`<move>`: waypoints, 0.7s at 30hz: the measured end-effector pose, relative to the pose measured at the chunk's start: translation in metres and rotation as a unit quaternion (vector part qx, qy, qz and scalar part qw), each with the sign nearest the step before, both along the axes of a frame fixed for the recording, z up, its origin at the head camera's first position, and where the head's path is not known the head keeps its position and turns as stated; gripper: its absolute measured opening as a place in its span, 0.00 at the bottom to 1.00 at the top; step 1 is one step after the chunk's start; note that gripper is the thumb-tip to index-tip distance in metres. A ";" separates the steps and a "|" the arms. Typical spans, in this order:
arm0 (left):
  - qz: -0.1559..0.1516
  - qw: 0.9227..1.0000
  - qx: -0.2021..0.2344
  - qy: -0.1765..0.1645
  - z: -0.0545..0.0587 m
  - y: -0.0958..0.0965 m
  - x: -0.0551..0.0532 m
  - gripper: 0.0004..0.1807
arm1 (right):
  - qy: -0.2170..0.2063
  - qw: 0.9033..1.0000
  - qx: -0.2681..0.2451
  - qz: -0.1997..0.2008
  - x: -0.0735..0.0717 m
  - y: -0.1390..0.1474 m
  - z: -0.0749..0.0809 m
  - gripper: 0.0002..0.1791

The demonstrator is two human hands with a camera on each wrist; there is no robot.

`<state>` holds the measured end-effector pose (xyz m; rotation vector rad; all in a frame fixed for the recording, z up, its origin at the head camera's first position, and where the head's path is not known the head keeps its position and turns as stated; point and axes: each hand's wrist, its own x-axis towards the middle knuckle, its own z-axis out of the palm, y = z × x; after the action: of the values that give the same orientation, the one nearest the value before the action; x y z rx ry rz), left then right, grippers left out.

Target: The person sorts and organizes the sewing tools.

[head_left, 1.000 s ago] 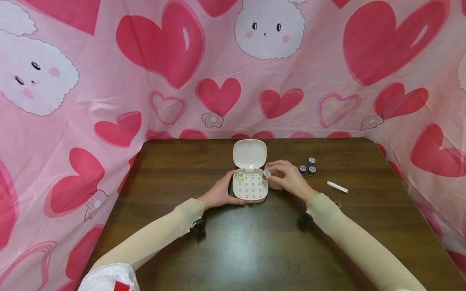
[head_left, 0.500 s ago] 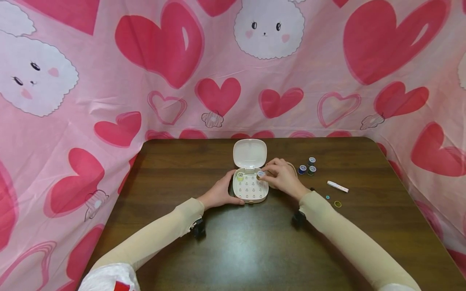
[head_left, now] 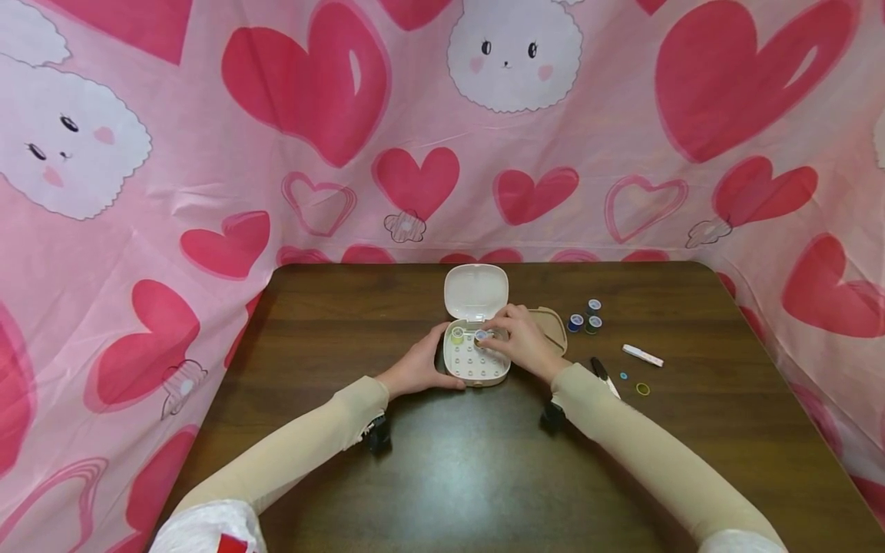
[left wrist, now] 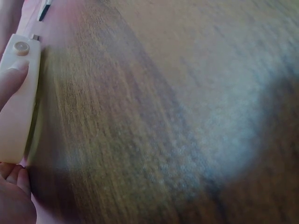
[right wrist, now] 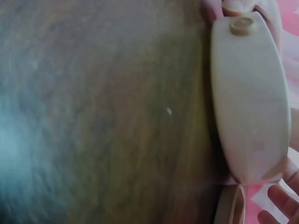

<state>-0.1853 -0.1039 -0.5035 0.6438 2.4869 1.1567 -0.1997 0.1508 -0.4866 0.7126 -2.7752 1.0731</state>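
A small white sewing box [head_left: 475, 380] stands on the table with its lid [head_left: 475, 290] raised at the back. Rows of short pegs cover its floor, and a yellow thread spool [head_left: 457, 336] sits in the back left corner. My left hand [head_left: 415, 370] grips the box's left side, thumb along the front near a round button [left wrist: 21, 47]. Over the back row, my right hand [head_left: 522, 343] pinches another thread spool [head_left: 481, 336] by its pale top. Whether that spool is seated on a peg is hidden. In the right wrist view the box's front wall [right wrist: 250, 102] fills the right side.
A tan tray-like piece [head_left: 555, 332] lies right of the box, partly behind my right hand. Farther right stand three dark spools [head_left: 576, 322]. Nearer are a white stick [head_left: 643, 355], a black-handled tool [head_left: 601, 369], a small blue disc [head_left: 624, 375] and a yellow ring [head_left: 643, 389].
My right hand has moved left with the spool, from the box's right edge to over the back row. The tan piece and black-handled tool have come into sight. My left hand stays put.
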 end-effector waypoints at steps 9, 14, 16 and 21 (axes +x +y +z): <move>-0.006 1.000 0.014 0.009 -0.001 0.000 -0.001 0.65 | 0.003 1.000 0.001 -0.027 0.004 -0.011 -0.002 0.13; -0.005 1.000 0.011 0.003 0.000 0.000 -0.001 0.64 | 0.002 0.999 0.016 -0.050 0.005 -0.018 -0.002 0.15; -0.006 1.000 0.011 0.001 0.001 0.000 -0.001 0.64 | 0.000 0.998 0.020 -0.055 0.005 -0.021 -0.001 0.15; -0.010 1.000 0.009 0.004 0.002 -0.001 -0.001 0.65 | 0.002 0.997 0.028 -0.068 0.007 -0.027 -0.002 0.16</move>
<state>-0.1862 -0.1046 -0.5019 0.6761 2.4742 1.1719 -0.1931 0.1238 -0.4882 0.5217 -2.8132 0.9703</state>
